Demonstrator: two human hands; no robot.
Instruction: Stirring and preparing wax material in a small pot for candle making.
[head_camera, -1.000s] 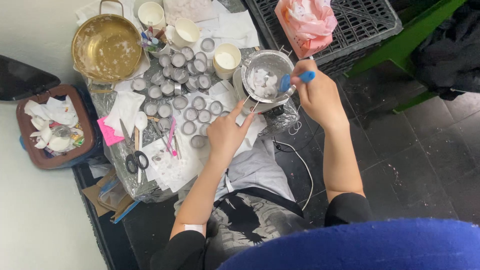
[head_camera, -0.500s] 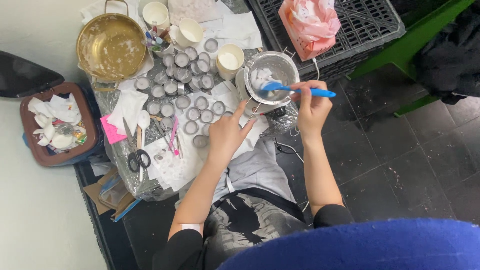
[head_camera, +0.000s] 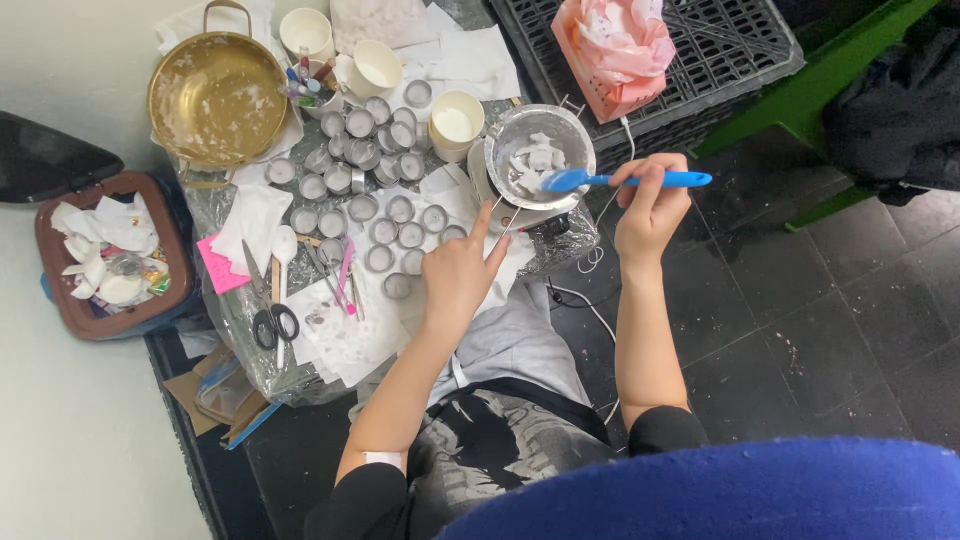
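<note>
My right hand (head_camera: 648, 208) grips the handle of a blue spatula (head_camera: 620, 180), whose blade rests in a small metal pot (head_camera: 540, 155) holding white chunks. My left hand (head_camera: 458, 272) lies on the paper-covered work surface just left of the pot, its fingers touching the pot's thin wire handle. Several small round metal cups (head_camera: 385, 215) stand in rows beside that hand.
A brass pan (head_camera: 218, 98) with white residue sits at the far left. White paper cups (head_camera: 455, 122) stand near the pot. Scissors (head_camera: 268, 310) and a pink note lie on the papers. A brown bin (head_camera: 110, 255) holds waste. A black crate (head_camera: 740, 40) carries a pink bag (head_camera: 612, 45).
My right hand has turned the spatula flatter, with the handle now pointing right. My left hand has slid closer to the pot's handle. The camera view shifted slightly.
</note>
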